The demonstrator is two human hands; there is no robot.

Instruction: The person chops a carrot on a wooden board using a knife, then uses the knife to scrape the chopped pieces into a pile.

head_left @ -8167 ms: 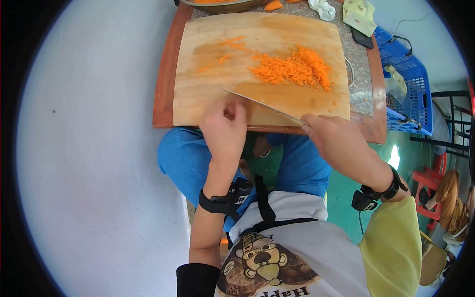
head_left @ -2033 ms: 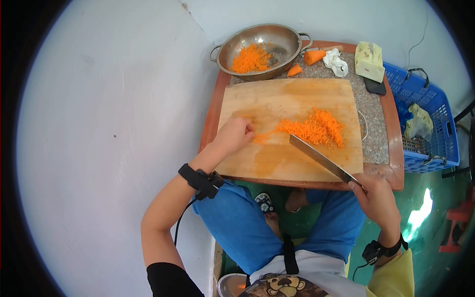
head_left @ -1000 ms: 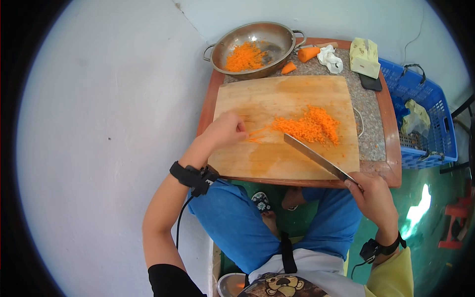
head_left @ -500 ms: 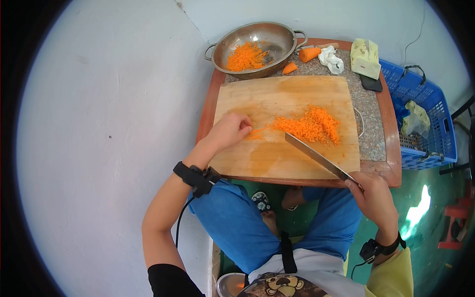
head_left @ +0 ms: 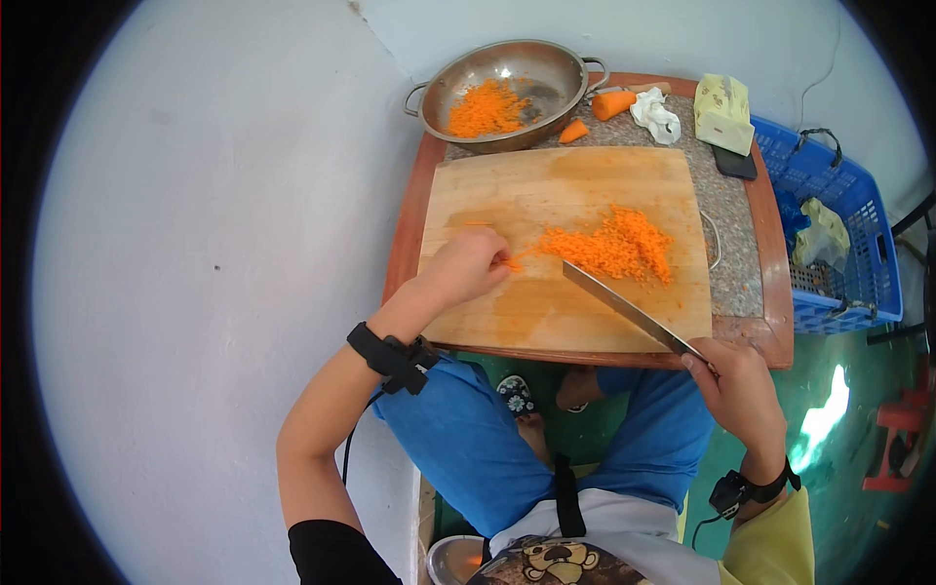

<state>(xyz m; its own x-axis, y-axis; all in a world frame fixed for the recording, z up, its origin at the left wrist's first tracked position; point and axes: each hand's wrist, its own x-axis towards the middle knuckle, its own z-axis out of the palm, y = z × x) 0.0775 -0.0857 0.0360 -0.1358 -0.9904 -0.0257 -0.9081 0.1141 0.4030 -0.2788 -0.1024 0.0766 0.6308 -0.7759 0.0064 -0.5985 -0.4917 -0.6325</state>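
Note:
A wooden cutting board [head_left: 565,317] lies before me with a heap of finely chopped carrot [head_left: 619,246] on its right half. My left hand [head_left: 466,265] is over the left part of the board, fingers closed in a pinch on thin carrot strips [head_left: 517,261] beside the heap. One more strip lies behind the knuckles. My right hand [head_left: 733,382], at the board's front right corner, grips the handle of a kitchen knife [head_left: 624,308]. The blade slants up and left over the board, its tip by the heap's lower edge.
Behind the board stands a metal two-handled pan [head_left: 546,78] with chopped carrot. Nearby lie carrot pieces [head_left: 612,104], a crumpled tissue [head_left: 655,117], a tissue pack [head_left: 723,112] and a dark phone-like object [head_left: 733,163]. A blue plastic basket [head_left: 858,214] stands right of the table; a wall [head_left: 214,341] is on the left.
My left hand has moved a little to the right, closer to the heap, uncovering a carrot strip behind it. My right hand and the knife have stayed nearly still.

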